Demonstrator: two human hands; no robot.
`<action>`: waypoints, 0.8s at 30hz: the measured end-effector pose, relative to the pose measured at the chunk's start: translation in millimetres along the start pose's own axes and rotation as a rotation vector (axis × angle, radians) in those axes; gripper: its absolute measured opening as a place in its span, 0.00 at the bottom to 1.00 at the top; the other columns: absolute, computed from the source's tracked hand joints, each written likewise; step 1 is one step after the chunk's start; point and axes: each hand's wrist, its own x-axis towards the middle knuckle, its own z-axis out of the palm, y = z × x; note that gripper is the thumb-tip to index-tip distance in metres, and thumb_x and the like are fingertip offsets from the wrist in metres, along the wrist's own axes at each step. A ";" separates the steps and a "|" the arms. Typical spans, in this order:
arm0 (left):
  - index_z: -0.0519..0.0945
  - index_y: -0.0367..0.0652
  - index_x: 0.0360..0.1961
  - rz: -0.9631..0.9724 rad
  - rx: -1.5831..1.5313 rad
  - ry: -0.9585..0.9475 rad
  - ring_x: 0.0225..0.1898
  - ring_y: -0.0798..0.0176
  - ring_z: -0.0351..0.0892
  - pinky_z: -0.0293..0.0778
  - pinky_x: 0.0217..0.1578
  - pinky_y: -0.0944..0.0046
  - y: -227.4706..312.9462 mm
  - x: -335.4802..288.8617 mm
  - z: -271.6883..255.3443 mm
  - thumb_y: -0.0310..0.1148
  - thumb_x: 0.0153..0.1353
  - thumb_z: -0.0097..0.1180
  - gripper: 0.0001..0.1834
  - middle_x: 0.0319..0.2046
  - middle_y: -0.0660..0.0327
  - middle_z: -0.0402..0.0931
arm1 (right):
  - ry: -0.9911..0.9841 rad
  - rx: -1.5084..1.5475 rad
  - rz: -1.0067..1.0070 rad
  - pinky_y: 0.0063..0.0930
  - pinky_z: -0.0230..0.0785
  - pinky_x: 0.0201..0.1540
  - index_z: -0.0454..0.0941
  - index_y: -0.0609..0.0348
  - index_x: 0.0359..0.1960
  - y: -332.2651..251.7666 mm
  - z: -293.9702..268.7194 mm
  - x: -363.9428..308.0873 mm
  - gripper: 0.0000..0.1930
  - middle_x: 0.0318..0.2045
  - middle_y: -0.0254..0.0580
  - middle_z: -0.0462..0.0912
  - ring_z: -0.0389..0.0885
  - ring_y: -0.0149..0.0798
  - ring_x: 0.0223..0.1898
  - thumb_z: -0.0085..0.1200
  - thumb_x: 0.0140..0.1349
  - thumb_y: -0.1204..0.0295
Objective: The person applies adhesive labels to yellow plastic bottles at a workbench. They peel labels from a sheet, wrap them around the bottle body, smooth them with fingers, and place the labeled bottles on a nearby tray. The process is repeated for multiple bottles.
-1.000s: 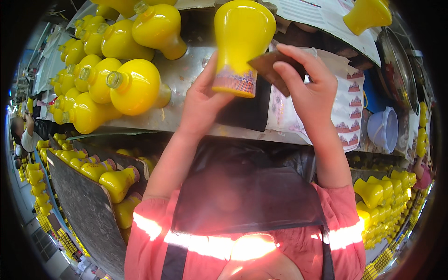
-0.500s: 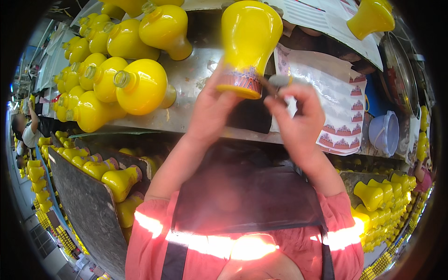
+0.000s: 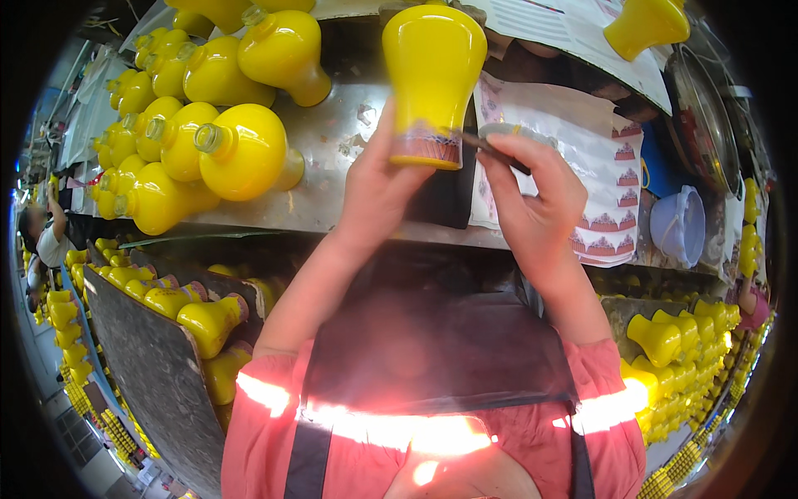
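My left hand (image 3: 374,183) is wrapped round the lower end of a glossy yellow vase (image 3: 434,71), partly behind it. A patterned band (image 3: 426,148) in reddish brown and blue runs round the vase near its foot. Pinched between thumb and fingers of my right hand (image 3: 544,195) is a thin dark tool (image 3: 505,156), of a kind I cannot make out. Its tip meets the right edge of the band, or lies very close to it. Beside the vase lies a white sheet (image 3: 573,104) printed with rows of similar patterned pieces, partly covered by my right hand.
Several yellow bulbous bottles (image 3: 241,154) lie on the metal table (image 3: 341,137) to the left. A pale blue bucket (image 3: 679,226) stands at the right, near a round metal pan (image 3: 706,121). Boards of yellow vases (image 3: 652,339) flank me below. Another person (image 3: 51,237) is at far left.
The vase's foot has tipped, showing less of its underside. My right fingers have straightened along the tool, and their motion blur has lessened. The whole view has shifted slightly.
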 end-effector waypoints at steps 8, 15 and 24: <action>0.65 0.35 0.73 0.404 0.801 0.091 0.62 0.42 0.78 0.73 0.61 0.52 -26.8 3.1 -3.2 0.28 0.55 0.71 0.45 0.61 0.43 0.77 | -0.064 -0.204 -0.123 0.34 0.74 0.33 0.85 0.52 0.41 12.3 4.1 -8.5 0.18 0.36 0.39 0.88 0.81 0.44 0.29 0.71 0.47 0.84; 0.67 0.36 0.73 0.504 0.803 0.102 0.64 0.44 0.76 0.69 0.64 0.51 -36.9 6.2 -10.6 0.30 0.54 0.72 0.45 0.61 0.46 0.78 | -0.094 -0.089 -0.171 0.36 0.74 0.34 0.85 0.54 0.41 10.8 11.7 -8.1 0.11 0.35 0.41 0.86 0.82 0.45 0.30 0.66 0.57 0.77; 0.70 0.38 0.71 0.524 0.927 0.170 0.64 0.45 0.75 0.65 0.67 0.50 -12.0 4.5 -22.7 0.34 0.54 0.74 0.43 0.63 0.50 0.77 | -0.013 -0.307 -0.005 0.30 0.77 0.38 0.85 0.56 0.39 26.0 15.4 5.2 0.14 0.33 0.42 0.87 0.87 0.41 0.34 0.70 0.52 0.84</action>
